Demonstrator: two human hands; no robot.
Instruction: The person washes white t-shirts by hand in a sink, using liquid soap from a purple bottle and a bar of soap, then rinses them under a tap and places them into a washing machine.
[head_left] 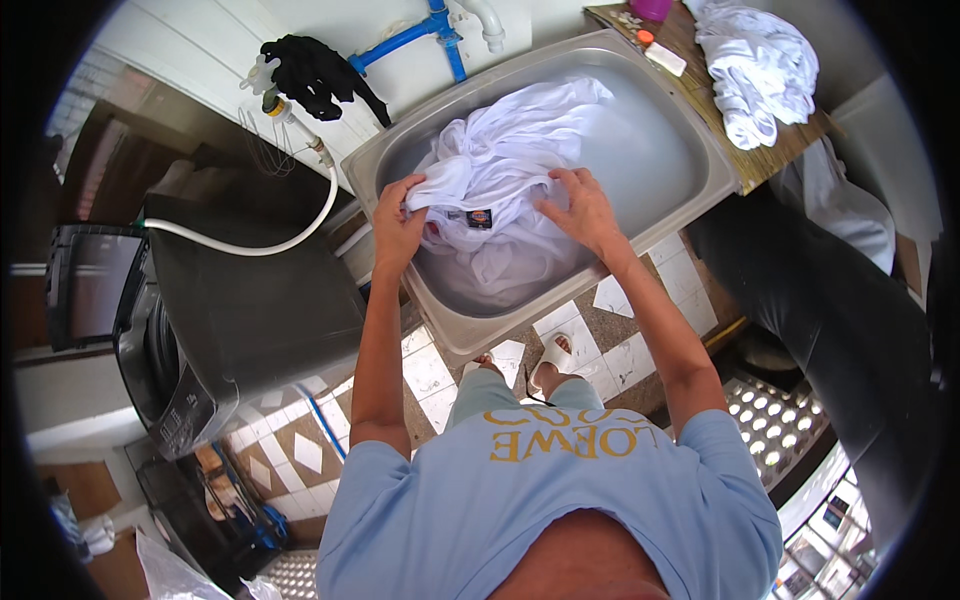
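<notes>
Blue shirt [560, 500], white garment [505, 182] pinched in left fingers [398, 189]

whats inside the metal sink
The metal sink holds cloudy water and bunched white cloth with a dark label. Whatever lies beneath the cloth is covered.

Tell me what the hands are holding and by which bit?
The left hand holds the white cloth by its edge, left of the dark label. Whether the right hand grips it cannot be told.

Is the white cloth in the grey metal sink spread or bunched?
Bunched: the white cloth lies in wrinkled folds, partly under cloudy water in the grey metal sink.
</notes>
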